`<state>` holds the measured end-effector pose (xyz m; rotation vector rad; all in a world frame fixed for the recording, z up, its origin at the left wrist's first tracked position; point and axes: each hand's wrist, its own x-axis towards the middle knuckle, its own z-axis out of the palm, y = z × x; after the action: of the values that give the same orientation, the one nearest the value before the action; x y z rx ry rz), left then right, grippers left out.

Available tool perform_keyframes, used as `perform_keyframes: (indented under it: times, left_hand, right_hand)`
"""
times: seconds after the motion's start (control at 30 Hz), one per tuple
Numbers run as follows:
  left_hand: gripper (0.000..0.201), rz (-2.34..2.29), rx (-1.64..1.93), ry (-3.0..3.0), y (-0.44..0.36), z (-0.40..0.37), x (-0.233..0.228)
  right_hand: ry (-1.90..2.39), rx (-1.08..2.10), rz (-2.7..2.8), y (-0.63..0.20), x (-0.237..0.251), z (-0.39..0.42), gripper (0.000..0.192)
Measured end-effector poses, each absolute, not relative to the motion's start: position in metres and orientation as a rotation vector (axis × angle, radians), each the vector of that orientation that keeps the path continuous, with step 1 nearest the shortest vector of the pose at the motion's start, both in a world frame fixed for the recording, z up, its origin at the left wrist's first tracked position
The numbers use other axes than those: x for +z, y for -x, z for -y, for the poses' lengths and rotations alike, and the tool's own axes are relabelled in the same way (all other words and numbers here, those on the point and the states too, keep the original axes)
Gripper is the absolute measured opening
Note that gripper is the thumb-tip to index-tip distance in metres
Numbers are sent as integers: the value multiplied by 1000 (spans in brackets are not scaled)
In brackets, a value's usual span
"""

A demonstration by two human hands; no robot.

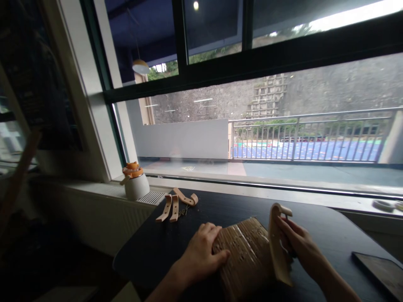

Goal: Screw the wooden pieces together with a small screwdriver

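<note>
My left hand rests flat on the left edge of a ribbed wooden panel lying on the dark table. An upright curved wooden piece stands against the panel's right edge, and my right hand grips it, fingers around its upper part. Whether a small tool is in that hand I cannot tell. Three loose curved wooden pieces lie at the table's far left corner, beyond my left hand.
A white and orange container stands on the window sill at the left. A dark flat tablet-like object lies at the table's right edge. A large window with a railing outside fills the background.
</note>
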<state>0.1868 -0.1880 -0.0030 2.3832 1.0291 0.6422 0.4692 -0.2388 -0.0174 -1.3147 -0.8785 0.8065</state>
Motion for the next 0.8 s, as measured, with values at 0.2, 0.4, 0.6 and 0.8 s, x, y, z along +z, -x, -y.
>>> perform_keyframes:
  times: [0.2, 0.4, 0.6, 0.8]
  left_hand:
    - [39, -919, 785, -2400, -194, 172, 4]
    - [51, -472, 569, -2539, -236, 142, -7]
    - [52, -946, 816, -2434, -233, 169, -21]
    - [57, -563, 939, -1737, -226, 167, -10]
  right_hand:
    - [1360, 919, 1104, -490, -4, 239, 54]
    - [1337, 1021, 1272, -474, -2, 236, 52]
    - [1367, 1077, 1512, -459, 6, 243, 44]
    - [1321, 1138, 1711, -440, 23, 218, 30]
